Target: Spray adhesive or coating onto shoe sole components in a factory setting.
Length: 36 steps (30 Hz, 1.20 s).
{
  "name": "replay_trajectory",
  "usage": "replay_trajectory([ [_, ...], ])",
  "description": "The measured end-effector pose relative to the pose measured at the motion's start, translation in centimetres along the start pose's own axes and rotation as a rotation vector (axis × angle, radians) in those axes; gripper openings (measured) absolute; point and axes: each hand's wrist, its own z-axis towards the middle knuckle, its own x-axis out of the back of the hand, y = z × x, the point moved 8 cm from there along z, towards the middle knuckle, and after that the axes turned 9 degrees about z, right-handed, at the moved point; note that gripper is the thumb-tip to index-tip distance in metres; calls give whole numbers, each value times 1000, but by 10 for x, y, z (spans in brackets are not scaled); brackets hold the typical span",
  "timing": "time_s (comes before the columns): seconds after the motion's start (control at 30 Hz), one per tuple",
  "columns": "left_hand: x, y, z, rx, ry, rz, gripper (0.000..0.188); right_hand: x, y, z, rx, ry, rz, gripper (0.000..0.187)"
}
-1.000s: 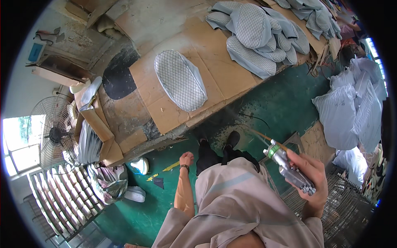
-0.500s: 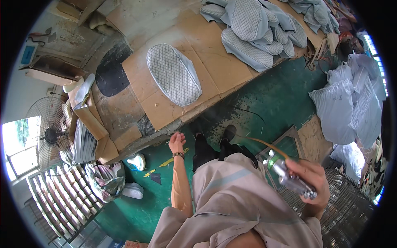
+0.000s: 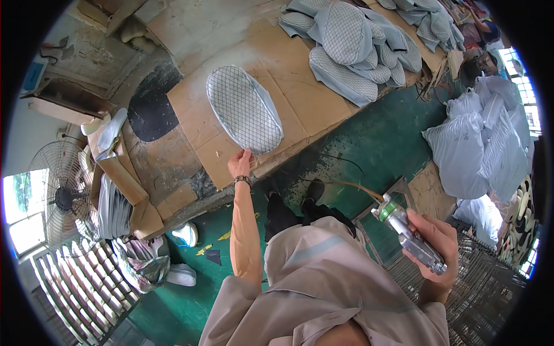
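An elongated oval piece of quilted light-grey fabric [image 3: 245,109], with a plain grey border along its right side, lies on the brown cardboard [image 3: 294,98] covering the bench. At its near end, my left hand [image 3: 239,164] reaches over the bench edge, with thumb and fingertips closed at the fabric's rim. On the right, my right hand [image 3: 434,245] is wrapped round a silver spray gun [image 3: 407,230] with a green ring. The gun is held over the floor, away from the bench, and a thin brown hose [image 3: 355,185] runs near its front end.
More quilted pieces [image 3: 352,52] are heaped at the bench's far right. Tied white sacks [image 3: 461,150] stand on the green floor [image 3: 375,132]. At left are a wire-guarded fan [image 3: 63,196], a cardboard box [image 3: 124,179] and a slatted rack [image 3: 86,282]. A person [image 3: 487,29] is at far right.
My left hand has moved up and forward from beside the bench to the near end of the quilted piece. The spray gun has tilted slightly in my right hand.
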Motion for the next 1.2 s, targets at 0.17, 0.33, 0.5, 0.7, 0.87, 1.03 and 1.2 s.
replay_trajectory([
  [0.17,2,1,5,32,-37,198,40,-19,-24,15,49,53,-3,64],
  [0.33,-3,4,0,-89,-180,-5,31,-39,-36,21,-10,86,-51,64],
  [0.5,-4,13,-6,-48,-195,-105,24,-55,-50,32,-2,111,-25,61],
  [0.7,-3,10,-7,-79,-142,-89,20,-45,-36,38,-54,50,-80,62],
  [0.87,6,11,-10,-90,-43,14,21,-9,-10,44,-67,-84,-107,57],
  [1.03,11,41,-22,-121,62,131,20,24,14,41,56,-244,-37,82],
  [1.2,13,89,-50,-207,102,52,17,44,50,52,130,-127,113,83],
])
